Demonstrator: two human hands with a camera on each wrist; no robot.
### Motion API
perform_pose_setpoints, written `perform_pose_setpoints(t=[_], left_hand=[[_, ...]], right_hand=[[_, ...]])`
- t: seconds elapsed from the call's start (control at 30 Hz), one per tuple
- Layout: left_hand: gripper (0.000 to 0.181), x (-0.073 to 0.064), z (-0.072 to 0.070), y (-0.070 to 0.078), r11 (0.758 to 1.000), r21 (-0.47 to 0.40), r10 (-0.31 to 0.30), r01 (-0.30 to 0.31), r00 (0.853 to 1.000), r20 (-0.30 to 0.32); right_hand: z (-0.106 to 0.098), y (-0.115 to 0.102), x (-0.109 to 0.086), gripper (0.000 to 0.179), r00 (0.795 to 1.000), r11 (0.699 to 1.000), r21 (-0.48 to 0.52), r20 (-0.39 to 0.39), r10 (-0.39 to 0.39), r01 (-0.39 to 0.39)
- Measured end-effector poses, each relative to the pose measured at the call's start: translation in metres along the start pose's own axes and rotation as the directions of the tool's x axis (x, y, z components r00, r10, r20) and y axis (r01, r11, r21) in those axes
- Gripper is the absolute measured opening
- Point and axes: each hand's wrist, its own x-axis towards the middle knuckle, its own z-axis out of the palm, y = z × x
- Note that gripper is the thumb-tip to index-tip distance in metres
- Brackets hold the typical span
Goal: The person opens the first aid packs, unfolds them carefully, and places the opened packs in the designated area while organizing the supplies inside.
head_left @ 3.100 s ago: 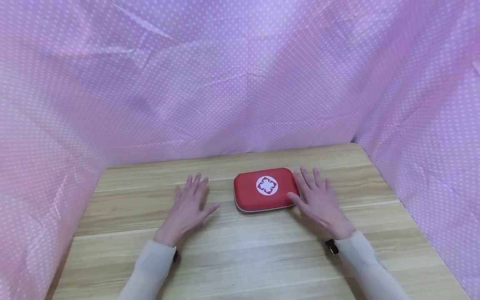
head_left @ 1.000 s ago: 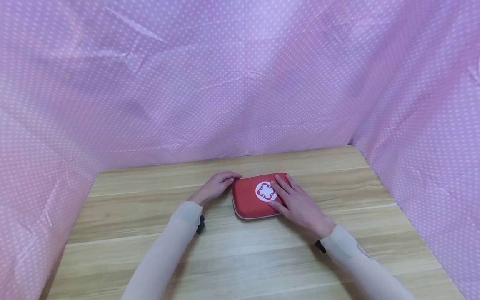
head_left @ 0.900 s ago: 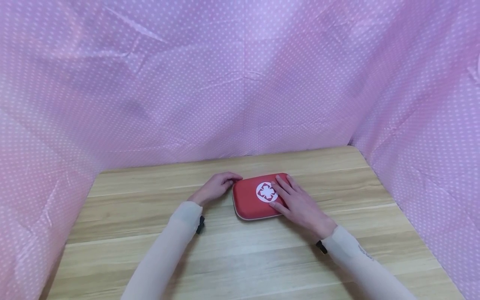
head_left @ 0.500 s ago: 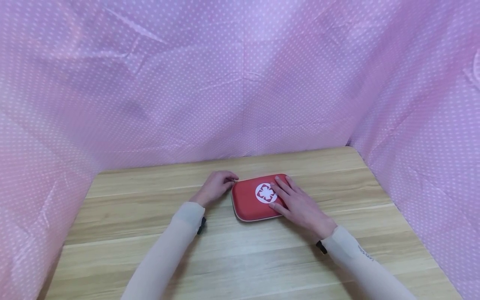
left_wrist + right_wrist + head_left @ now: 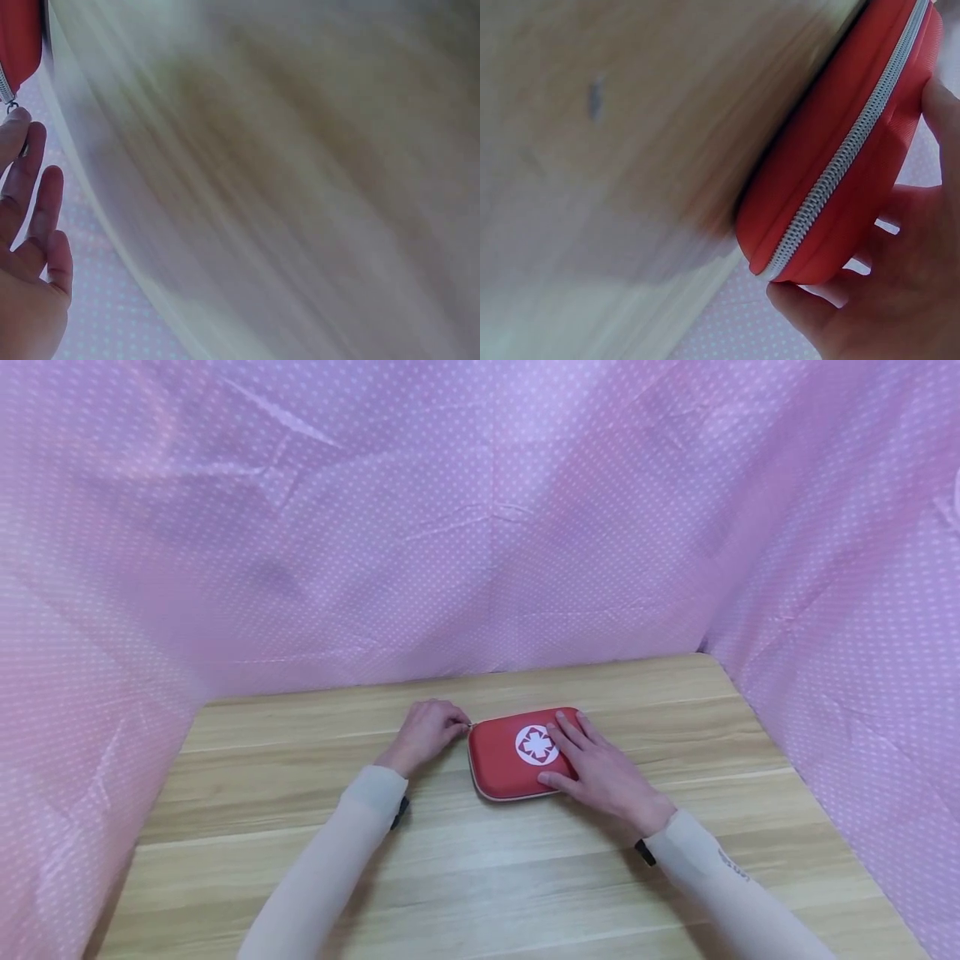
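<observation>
A red first-aid case [image 5: 495, 760] with a white cross emblem lies flat on the wooden table. At its far left corner, my left hand [image 5: 426, 735] pinches the zipper pull [image 5: 12, 106] between thumb and forefinger; the other fingers are loosely bent in the left wrist view. My right hand [image 5: 606, 777] rests on the right part of the lid with fingers spread, covering that end from above. Seen from the right wrist, the silver zipper [image 5: 829, 180] runs closed along the case's near side, and the fingers [image 5: 802, 307] lie against the lid and its end.
The light wooden table [image 5: 480, 877] extends around the case on all sides. Pink polka-dot cloth [image 5: 480, 527] hangs behind the table and along both sides. Dark straps [image 5: 645, 852] sit at the wrists.
Both hands have come in from beside the case. The left went to its far left corner and now pinches the zipper pull; the right slid onto the lid. The case has barely shifted.
</observation>
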Motion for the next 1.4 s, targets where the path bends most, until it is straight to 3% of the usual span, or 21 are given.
perform_pose_setpoints(t=[0.47,0.7,1.4], left_hand=[[0.008,-0.013,-0.006,0.003,0.998,0.057,0.002,-0.003,1.000,0.004],[0.008,-0.020,-0.008,0.004,0.999,0.036,-0.016,0.015,1.000,0.017],[0.006,-0.041,-0.011,0.013,1.000,0.021,0.015,-0.017,0.999,0.051]], right_hand=[[0.000,0.000,-0.001,0.090,1.000,1.000,-0.028,-0.001,-0.001,0.001],[-0.001,-0.001,-0.001,0.089,1.000,1.000,-0.029,-0.009,0.000,0.000],[0.004,-0.001,-0.001,0.089,1.000,1.000,-0.017,-0.027,0.006,-0.006]])
